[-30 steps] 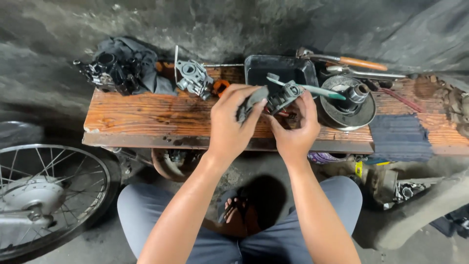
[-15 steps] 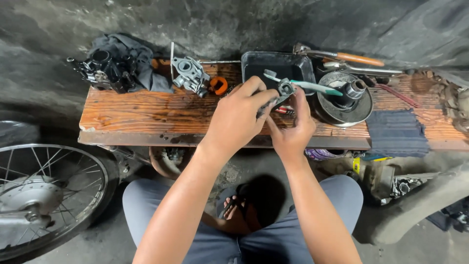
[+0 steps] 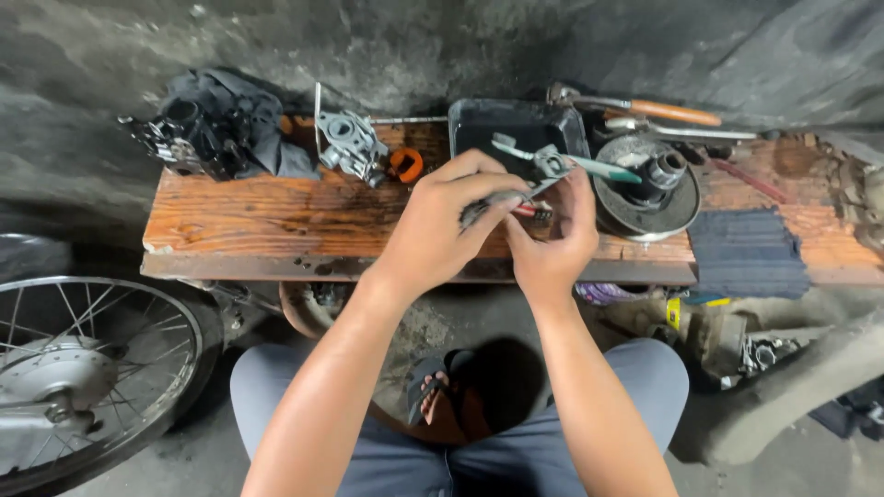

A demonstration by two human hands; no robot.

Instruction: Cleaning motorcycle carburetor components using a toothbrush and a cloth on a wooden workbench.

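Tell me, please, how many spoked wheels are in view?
1: a spoked wheel at the lower left, on the ground beside the wooden bench; others may be hidden.

left hand (image 3: pixel 442 230) shifted over small metal part (image 3: pixel 493 204)

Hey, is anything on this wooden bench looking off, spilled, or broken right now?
Nothing looks broken. The wooden bench has dark stains near the carburettor, and its front left edge is chipped. A dark cloth droops over the front edge at the right. Both hands, left hand and right hand, grip a small metal part.
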